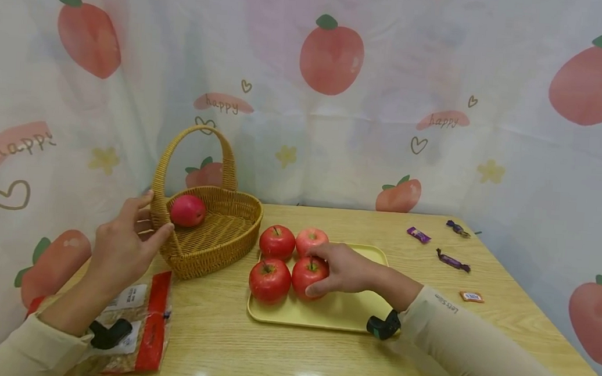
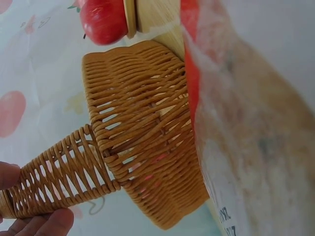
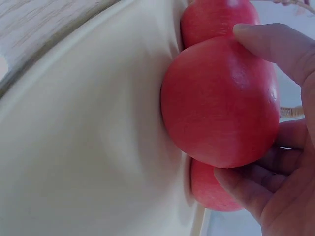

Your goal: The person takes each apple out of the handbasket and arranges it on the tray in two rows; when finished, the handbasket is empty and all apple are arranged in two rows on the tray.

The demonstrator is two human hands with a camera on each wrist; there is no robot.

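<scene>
My left hand [image 1: 124, 240] grips the side of the handle of a wicker basket [image 1: 217, 255], thumb on the near side and fingers behind it. A dark pink-red fruit [image 1: 187, 210] lies in the basket by the handle. My right hand [image 1: 345, 268] holds a red apple [image 1: 306, 278] on a yellow tray [image 1: 323, 318], with thumb and fingers curled round its sides. In the right wrist view this apple [image 3: 216, 103] sits close against the tray. Beside it are a red apple [image 1: 270, 282], another red apple [image 1: 277, 242] and a lighter apple [image 1: 311, 239].
A clear bag with red bands [image 1: 155, 323] lies at the left front under my left forearm. Several wrapped candies lie at the right: a purple one [image 1: 418, 235], a dark twisted one [image 1: 453, 261] and an orange one [image 1: 471, 296]. A printed curtain [image 1: 335, 144] hangs behind the table.
</scene>
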